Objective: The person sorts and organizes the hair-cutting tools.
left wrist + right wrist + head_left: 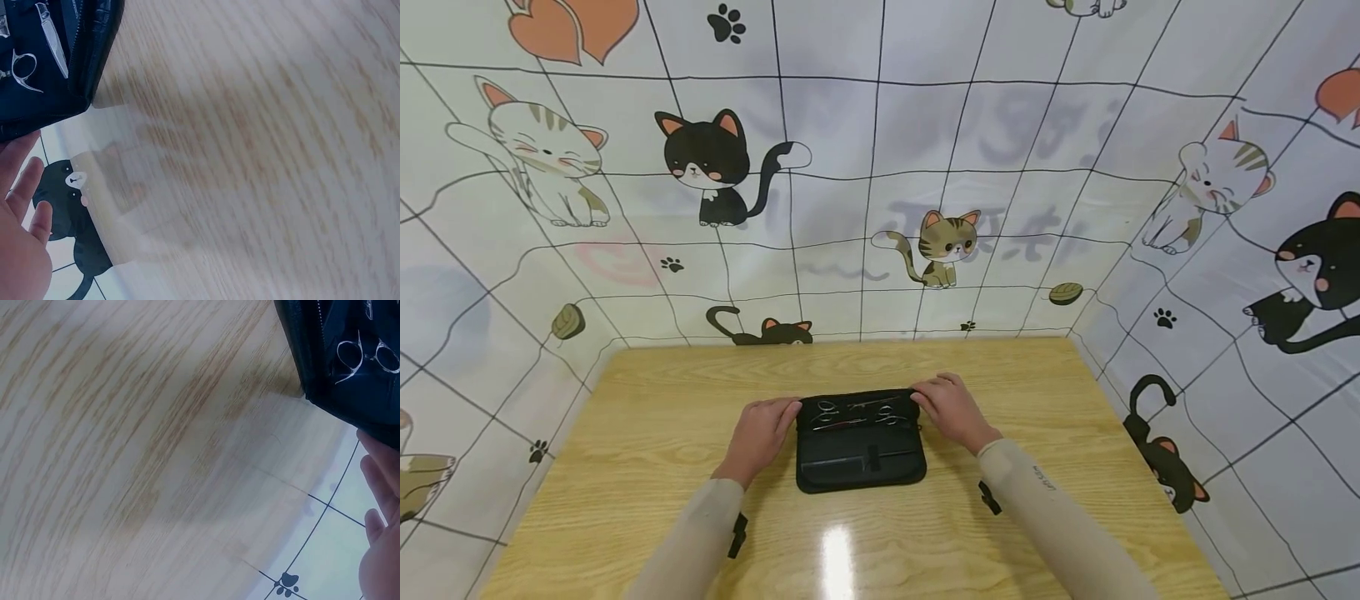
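Observation:
A black zippered case (835, 472) lies opened out on the wooden table, its far half slightly raised. Slotted into that far half are hairdressing scissors (887, 416); their finger rings and blades show. My left hand (756, 435) grips the far left corner, thumb on the inner side and fingers behind the edge. At the far right corner my right hand (957, 414) holds the case the same way. In the left wrist view a silver scissor blade (54, 42) sits near the zip. Finger rings (350, 356) show in the right wrist view.
The wooden table (662, 450) extends around the case. White cloth (842, 200) printed with cats and grid lines hangs behind it and along both sides. Dark straps (738, 535) are on both wrists.

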A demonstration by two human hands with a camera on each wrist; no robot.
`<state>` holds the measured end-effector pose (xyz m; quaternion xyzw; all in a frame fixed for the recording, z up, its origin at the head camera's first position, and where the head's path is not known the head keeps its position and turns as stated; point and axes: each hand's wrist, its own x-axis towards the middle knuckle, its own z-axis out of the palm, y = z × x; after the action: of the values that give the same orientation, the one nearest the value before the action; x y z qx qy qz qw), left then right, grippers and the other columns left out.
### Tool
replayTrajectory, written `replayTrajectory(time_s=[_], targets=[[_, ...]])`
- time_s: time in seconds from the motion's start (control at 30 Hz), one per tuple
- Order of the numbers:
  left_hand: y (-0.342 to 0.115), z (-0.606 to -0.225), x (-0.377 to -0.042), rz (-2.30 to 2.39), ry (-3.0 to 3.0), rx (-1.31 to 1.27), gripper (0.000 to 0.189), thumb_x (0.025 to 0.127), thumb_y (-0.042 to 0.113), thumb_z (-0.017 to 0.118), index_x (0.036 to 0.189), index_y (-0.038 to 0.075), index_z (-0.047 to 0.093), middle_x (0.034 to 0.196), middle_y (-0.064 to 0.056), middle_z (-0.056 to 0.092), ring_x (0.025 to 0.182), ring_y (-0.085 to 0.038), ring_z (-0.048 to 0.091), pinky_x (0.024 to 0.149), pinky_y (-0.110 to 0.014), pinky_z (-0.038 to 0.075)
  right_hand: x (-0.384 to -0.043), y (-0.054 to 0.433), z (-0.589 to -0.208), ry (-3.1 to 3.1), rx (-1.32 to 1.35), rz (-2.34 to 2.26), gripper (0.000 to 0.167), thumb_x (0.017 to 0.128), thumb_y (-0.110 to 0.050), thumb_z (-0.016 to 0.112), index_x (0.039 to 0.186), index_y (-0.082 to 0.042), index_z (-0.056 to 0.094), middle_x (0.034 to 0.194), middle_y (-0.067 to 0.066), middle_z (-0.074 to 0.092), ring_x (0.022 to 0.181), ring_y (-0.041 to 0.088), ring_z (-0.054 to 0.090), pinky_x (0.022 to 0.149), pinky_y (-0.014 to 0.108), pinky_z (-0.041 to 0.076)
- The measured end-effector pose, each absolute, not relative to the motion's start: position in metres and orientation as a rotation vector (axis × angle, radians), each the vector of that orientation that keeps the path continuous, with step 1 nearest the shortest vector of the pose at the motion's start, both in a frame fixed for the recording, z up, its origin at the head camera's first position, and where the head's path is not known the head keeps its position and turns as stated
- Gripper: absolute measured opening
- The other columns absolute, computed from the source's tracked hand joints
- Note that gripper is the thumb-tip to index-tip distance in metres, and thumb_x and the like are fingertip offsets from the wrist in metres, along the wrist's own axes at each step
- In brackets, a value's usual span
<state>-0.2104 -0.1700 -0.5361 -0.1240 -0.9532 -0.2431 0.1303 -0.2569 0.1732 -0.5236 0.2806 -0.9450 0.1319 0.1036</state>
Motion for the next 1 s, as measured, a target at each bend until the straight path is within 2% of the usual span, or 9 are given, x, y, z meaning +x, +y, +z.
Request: replayTrajectory(time_s=[0.3,0.57,1.0], targets=[[-0.173,-0.535,-0.207,-0.821,-2.775,-0.395,0.037,0.103,0.035,0.047,0.11,0.011,0.074,0.107,-0.005,0.075,0.103,-0.026,0.071,0.097,-0.05,0.051,-0.253,0.175,-0.52,-2.865,0.866,0.43,0.034,0.104,-0.032,0.046,0.119,-0.012,0.069,0.104,0.002,0.075,0.099,0.019,0.069,0.106,0.046,0.043],[-0.174,-0.533,-0.202,-0.819,-2.85,-0.435,0.032,0.102,0.036,0.05,0.108,0.017,0.075,0.108,-0.001,0.075,0.104,-0.022,0.07,0.095,-0.044,0.054,-0.25,0.178,-0.523,-2.95,0.923,0.502,0.039,0.105,-0.033,0.041,0.119,-0.012,0.07,0.111,0.003,0.074,0.106,0.021,0.068,0.108,0.048,0.041],[-0.176,-0.537,-0.197,-0.864,-2.991,-0.538,0.039,0.102,0.04,0.048,0.123,0.015,0.069,0.123,-0.003,0.069,0.12,-0.026,0.063,0.105,-0.047,0.046,-0.244,0.185,-0.527,-3.071,0.983,0.574,0.048,0.104,-0.046,0.036,0.126,-0.016,0.067,0.126,0.003,0.068,0.119,0.025,0.061,0.115,0.051,0.032]])
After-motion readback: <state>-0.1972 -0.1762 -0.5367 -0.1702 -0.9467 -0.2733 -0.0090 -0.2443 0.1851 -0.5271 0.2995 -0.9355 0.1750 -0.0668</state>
